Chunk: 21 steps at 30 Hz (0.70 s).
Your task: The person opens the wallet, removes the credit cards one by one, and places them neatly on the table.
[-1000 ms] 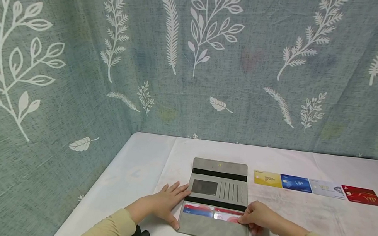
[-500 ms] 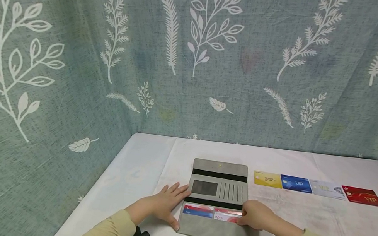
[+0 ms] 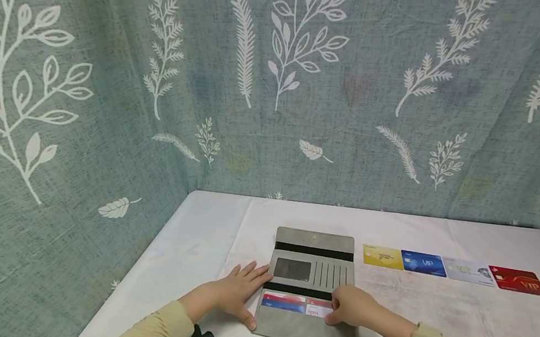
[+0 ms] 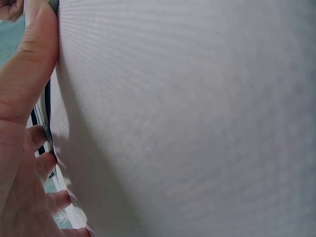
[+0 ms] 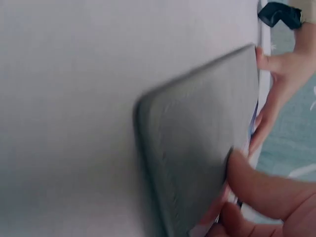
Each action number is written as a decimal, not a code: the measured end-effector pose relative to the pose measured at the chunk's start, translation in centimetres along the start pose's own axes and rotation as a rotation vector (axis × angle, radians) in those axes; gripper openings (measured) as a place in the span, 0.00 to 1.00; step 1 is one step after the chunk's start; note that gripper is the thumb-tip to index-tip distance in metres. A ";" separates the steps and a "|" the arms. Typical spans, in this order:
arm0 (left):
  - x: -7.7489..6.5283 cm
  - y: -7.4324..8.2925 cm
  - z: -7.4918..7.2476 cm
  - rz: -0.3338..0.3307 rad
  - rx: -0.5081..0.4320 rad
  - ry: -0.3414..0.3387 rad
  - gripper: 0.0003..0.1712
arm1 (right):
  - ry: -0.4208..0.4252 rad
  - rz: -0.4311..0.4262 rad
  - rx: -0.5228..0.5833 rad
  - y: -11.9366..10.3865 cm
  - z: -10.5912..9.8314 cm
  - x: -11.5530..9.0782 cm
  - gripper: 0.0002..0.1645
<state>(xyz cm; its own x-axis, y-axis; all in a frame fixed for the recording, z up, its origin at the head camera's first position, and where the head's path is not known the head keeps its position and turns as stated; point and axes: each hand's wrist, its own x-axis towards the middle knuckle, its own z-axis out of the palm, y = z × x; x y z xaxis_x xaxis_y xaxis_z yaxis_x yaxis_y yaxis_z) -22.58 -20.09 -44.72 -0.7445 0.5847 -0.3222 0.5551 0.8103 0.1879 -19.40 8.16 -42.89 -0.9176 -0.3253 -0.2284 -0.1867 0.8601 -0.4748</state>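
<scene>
An unfolded grey wallet [image 3: 305, 331] lies on the white table, its lower pocket holding several cards. On the left are a blue card [image 3: 283, 305] and a red-topped card [image 3: 268, 295]; on the right, a white card [image 3: 317, 311] with a red one [image 3: 317, 303] behind it. My left hand [image 3: 240, 290] rests spread against the wallet's left edge, fingertips on its border and thumb by the lower corner. With curled fingers, my right hand [image 3: 353, 306] covers the right cards' outer part. In the right wrist view its thumb [image 5: 256, 185] meets the pocket's lip; I cannot tell whether it pinches a card.
Right of the wallet, four-sided cards lie in a row: yellow [image 3: 382, 257], blue [image 3: 423, 263], silver [image 3: 467, 270] and red [image 3: 518, 280]. The wallet's middle panel has a dark window [image 3: 292, 269] and narrow slots. A leaf-patterned curtain [image 3: 278, 136] hangs behind the table [image 3: 213, 223].
My right hand has moved left from the wallet's right edge over the right-hand cards, its fingers curling in more. The left hand stays in place.
</scene>
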 end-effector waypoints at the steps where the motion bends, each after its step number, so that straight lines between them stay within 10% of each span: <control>1: 0.0 0.0 0.0 0.002 -0.002 0.000 0.62 | 0.000 0.003 -0.007 -0.1 0.0 0.0 0.18; 21: 0.0 0.0 0.0 0.021 0.008 0.008 0.63 | 0.011 -0.129 0.209 1.4 0.5 0.4 0.14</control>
<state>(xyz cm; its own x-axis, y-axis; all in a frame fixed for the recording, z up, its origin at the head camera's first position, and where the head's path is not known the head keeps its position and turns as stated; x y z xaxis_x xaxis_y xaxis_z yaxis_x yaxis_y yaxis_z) -22.54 -20.08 -44.67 -0.7353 0.6023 -0.3107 0.5740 0.7972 0.1871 -19.83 9.08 -44.08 -0.8950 -0.4216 -0.1455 -0.2269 0.7112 -0.6653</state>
